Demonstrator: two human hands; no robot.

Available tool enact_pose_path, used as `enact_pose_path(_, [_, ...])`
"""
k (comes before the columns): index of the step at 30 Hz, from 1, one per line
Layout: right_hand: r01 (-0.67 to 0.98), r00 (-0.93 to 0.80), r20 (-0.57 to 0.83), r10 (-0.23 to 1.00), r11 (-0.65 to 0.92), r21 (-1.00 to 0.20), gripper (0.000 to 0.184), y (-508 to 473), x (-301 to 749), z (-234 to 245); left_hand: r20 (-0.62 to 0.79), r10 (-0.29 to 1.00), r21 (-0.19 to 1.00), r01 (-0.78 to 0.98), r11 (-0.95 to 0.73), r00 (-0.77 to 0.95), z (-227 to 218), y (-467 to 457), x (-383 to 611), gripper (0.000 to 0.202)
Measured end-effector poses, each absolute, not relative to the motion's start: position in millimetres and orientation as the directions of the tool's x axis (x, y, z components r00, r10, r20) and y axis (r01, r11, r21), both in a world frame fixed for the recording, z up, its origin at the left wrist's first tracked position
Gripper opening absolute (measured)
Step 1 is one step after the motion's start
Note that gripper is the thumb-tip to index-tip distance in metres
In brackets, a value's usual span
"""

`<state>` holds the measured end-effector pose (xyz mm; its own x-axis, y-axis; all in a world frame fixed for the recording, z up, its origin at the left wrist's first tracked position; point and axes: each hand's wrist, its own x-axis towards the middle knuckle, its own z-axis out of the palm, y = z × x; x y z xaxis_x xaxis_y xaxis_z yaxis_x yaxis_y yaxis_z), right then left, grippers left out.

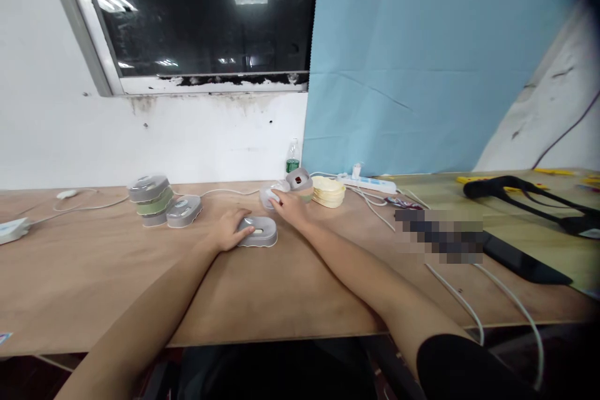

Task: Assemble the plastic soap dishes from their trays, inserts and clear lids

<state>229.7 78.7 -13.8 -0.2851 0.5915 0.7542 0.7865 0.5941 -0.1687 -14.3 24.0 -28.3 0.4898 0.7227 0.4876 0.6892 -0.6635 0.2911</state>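
On the tabletop, left fingers touch a gray case from its left.

Even white light, dark edges

Bright, cool light fills the scene. Ceiling tubes glare as white reflections in the black window, at left and centre. The white wall looks pale; a soft shadow lies beside the left forearm on the surface. Below its near edge everything sinks into gloom. The far right corner is black, wide-angle stretching bends the right side, fine detail around the fingers is soft, and square pixels mask a patch at right.
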Motion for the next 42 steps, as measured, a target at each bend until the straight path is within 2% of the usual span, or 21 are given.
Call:
enact_pose_path(4, [0.749, -0.395, 0.712, 0.581, 0.652, -0.116, 0.046, 69, 234, -25, 0.445, 0.736, 0.279, 0.702, -0.656, 0.510, -25, 22, -12, 0.056])
enact_pose_path(7, [0.748, -0.348, 0.695, 0.629, 0.633, -0.198, 0.052, 67, 237, -28, 0.394, 0.759, 0.304, 0.706, -0.639, 0.518, -23, 21, -12, 0.059])
enact_pose_path(11, [0.783, -0.206, 0.666, 0.717, 0.529, -0.327, 0.064, 79, 240, -33, 0.328, 0.807, 0.371, 0.719, -0.588, 0.491, -23, 20, -12, 0.068])
enact_pose_path(13, [0.780, -0.185, 0.660, 0.728, 0.517, -0.351, 0.063, 86, 242, -36, 0.327, 0.813, 0.400, 0.709, -0.581, 0.482, -24, 20, -13, 0.072])
enact_pose_path(16, [0.762, -0.234, 0.665, 0.709, 0.559, -0.328, 0.058, 89, 244, -39, 0.338, 0.809, 0.419, 0.693, -0.586, 0.480, -25, 20, -15, 0.079])
enact_pose_path(20, [0.723, -0.300, 0.667, 0.682, 0.619, -0.307, 0.062, 82, 242, -37, 0.358, 0.812, 0.427, 0.693, -0.581, 0.460, -25, 21, -15, 0.085])
enact_pose_path(27, [0.599, -0.355, 0.775, 0.523, 0.764, -0.241, 0.041, 66, 237, -30, 0.504, 0.817, 0.525, 0.651, -0.547, 0.280, -27, 30, -18, 0.065])
enact_pose_path(33, [0.555, -0.441, 0.809, 0.387, 0.826, -0.093, 0.040, 62, 236, -30, 0.572, 0.805, 0.622, 0.558, -0.549, 0.156, -28, 35, -26, 0.050])
enact_pose_path(38, [0.554, -0.492, 0.789, 0.368, 0.831, -0.042, 0.039, 62, 236, -32, 0.559, 0.826, 0.698, 0.494, -0.518, 0.076, -26, 33, -24, 0.044])
enact_pose_path(42, [0.594, -0.472, 0.779, 0.413, 0.802, -0.066, 0.033, 67, 237, -36, 0.549, 0.834, 0.732, 0.450, -0.512, 0.057, -25, 32, -19, 0.043])
